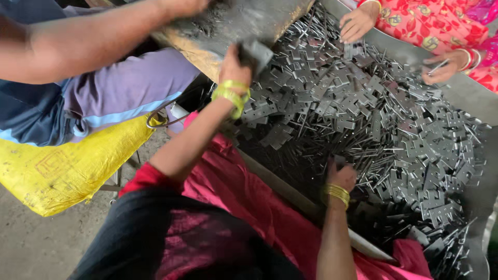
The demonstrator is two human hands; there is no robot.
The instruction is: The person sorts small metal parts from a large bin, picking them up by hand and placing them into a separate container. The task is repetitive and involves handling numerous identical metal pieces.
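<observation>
While left hand [234, 65] grips plate [255, 54], yellow sack [67, 166] beside

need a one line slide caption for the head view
Left hand lifts a grey metal plate while the right hand reaches into a heap of hinge plates and pins; other people's hands work nearby.

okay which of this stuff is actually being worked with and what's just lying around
In use: left hand gripping a metal plate; right hand in the pile of hinge plates and pins; metal tray.

Lying about: yellow woven sack; worn work block.
</observation>
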